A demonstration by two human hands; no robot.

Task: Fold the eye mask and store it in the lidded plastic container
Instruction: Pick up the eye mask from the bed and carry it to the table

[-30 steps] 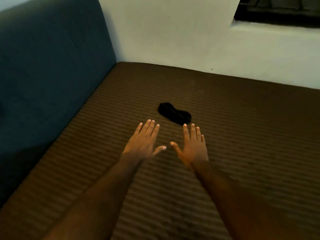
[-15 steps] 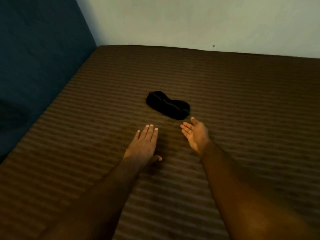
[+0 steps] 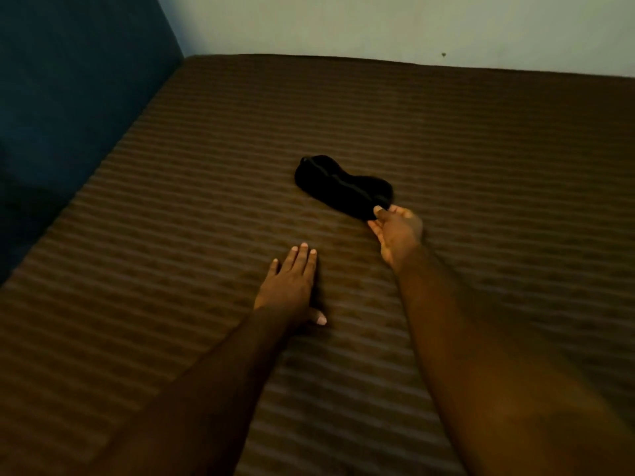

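A black eye mask (image 3: 338, 187) lies flat on the brown striped mattress (image 3: 481, 166), near its middle. My right hand (image 3: 397, 233) reaches its near right end, thumb and fingers pinching the mask's edge there. My left hand (image 3: 292, 285) rests palm down on the mattress, fingers together, a short way in front of the mask and apart from it. No plastic container is in view.
A dark blue padded panel (image 3: 68, 97) rises along the left side of the mattress. A pale wall (image 3: 378, 25) runs behind its far edge. Both my forearms stretch in from the bottom of the view.
My right hand has moved forward from just short of the mask and closed on its near end. My left hand stays flat on the mattress. The camera has tilted down and closer.
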